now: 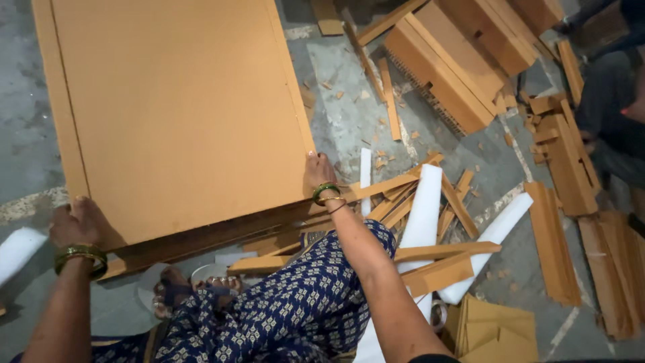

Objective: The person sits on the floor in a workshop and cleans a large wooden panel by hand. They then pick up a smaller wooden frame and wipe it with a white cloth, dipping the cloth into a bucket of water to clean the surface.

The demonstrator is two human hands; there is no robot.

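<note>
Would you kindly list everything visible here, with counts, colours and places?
Cardboard sheet: one, tan, large, upper left on the floor.
Cardboard strips: many, tan, scattered centre and right.
Foam strips: several, white, centre, among the strips.
Stacked cardboard boxes: a few, tan, top right.
Concrete floor: grey.
Another person: one, dark clothing, right edge.
Bangles: green-gold, both wrists.
Left hand: grips the sheet's lower left edge.
Right hand: grips the sheet's right corner.

Bare floor (23,144) left of board (175,107): open. Right side blocked: cardboard strips (430,259), foam pieces (423,215).
</note>
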